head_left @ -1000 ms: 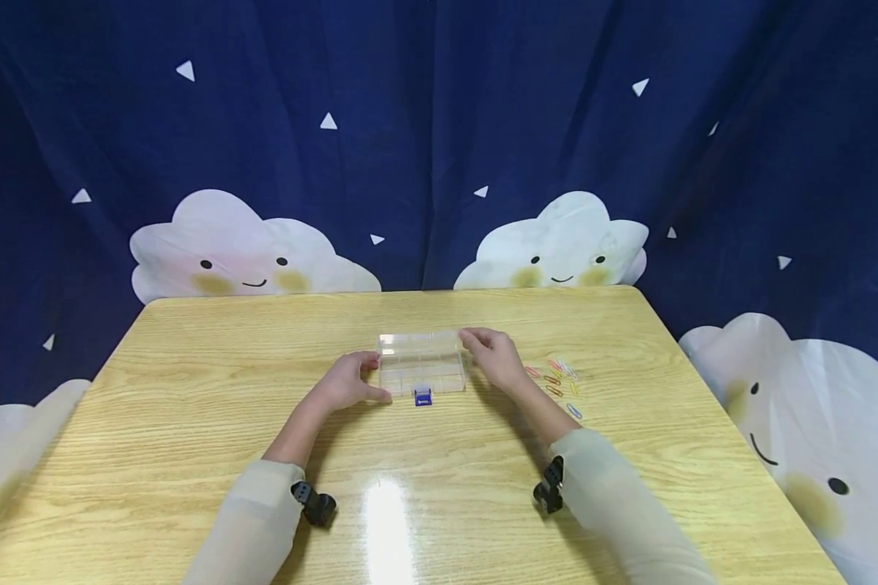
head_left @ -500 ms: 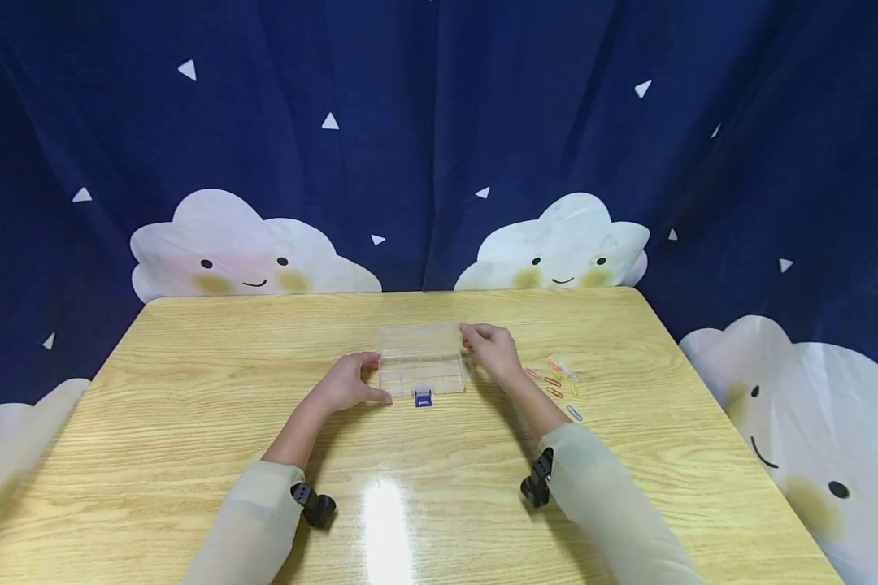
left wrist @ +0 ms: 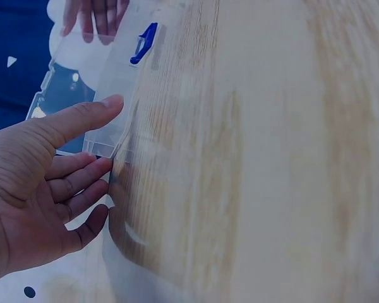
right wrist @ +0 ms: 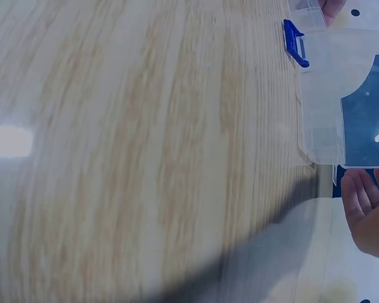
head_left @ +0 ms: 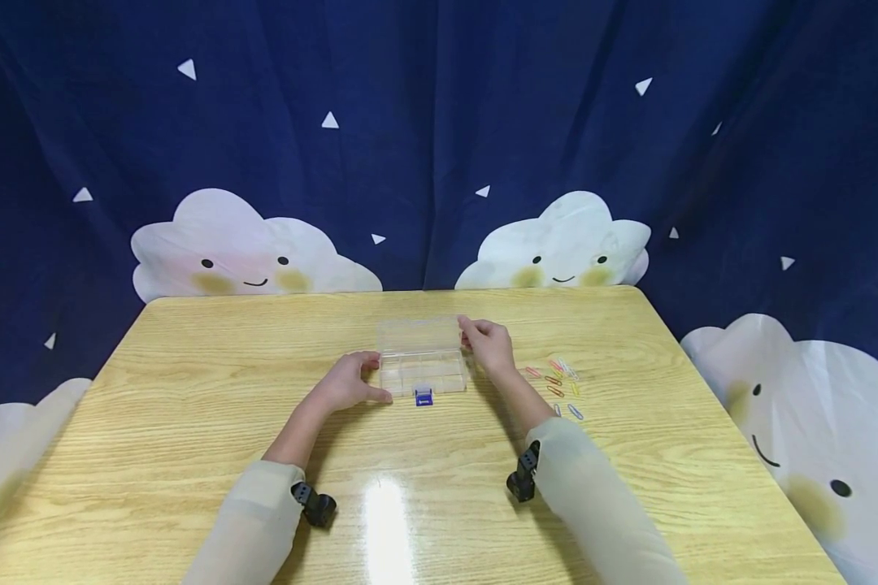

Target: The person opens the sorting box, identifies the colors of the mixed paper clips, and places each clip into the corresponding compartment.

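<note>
- Place type: screened-off recording area; whether in a home, office or studio cannot be determined.
- Enclosure: dark blue curtain hangs behind the desk and along its left and right sides.
- Curtain print: white triangles and smiling clouds, nursery style.
- Work surface: pale wood-grain, glossy; reflects a bright light patch.
- Recording equipment: small black cameras worn at both wrists.
</note>
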`<act>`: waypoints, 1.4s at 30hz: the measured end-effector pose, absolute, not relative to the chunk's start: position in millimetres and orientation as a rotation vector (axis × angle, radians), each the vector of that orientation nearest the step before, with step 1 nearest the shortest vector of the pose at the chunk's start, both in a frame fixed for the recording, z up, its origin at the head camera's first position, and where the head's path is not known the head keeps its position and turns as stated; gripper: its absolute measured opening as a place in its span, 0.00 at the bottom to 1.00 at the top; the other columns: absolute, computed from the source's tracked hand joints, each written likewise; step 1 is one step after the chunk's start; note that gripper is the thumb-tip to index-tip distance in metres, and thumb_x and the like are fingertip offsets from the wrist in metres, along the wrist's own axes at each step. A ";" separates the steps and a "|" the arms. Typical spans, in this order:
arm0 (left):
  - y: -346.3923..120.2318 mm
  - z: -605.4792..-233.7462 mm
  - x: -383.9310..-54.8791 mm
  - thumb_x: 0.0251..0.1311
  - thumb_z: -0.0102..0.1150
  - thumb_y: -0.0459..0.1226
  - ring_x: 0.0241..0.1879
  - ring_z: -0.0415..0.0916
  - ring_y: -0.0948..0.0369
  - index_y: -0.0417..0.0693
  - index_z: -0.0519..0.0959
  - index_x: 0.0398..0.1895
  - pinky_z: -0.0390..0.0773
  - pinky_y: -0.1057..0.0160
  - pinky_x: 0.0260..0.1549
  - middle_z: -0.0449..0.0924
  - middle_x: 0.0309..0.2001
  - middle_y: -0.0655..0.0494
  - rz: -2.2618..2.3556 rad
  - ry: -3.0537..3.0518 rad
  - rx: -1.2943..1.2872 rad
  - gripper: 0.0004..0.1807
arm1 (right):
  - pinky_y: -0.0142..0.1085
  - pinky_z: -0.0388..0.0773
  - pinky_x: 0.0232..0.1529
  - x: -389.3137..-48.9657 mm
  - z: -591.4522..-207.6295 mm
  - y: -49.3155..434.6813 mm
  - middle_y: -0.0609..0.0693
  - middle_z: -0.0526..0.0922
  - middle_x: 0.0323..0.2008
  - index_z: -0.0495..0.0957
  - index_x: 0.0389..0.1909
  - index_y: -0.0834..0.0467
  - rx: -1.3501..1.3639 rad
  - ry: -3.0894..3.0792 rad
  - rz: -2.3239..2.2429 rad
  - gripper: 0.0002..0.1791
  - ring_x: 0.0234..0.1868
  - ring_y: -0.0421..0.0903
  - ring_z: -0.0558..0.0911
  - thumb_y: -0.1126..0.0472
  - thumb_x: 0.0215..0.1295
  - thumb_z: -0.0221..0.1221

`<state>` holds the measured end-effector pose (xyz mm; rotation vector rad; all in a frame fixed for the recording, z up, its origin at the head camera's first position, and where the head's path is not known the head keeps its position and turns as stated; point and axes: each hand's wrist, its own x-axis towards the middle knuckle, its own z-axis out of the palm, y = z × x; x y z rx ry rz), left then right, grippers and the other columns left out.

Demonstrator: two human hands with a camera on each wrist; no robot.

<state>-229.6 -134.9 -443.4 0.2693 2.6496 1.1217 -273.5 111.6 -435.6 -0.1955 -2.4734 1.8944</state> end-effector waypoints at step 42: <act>-135.6 -445.8 -230.2 0.43 0.73 0.38 0.61 0.66 0.44 0.32 0.64 0.63 0.64 0.48 0.63 0.74 0.57 0.38 1.155 2.651 0.292 0.43 | 0.33 0.82 0.33 -278.6 -455.1 112.4 0.56 0.84 0.27 0.83 0.39 0.67 -0.268 -2.520 1.822 0.15 0.25 0.42 0.82 0.58 0.64 0.57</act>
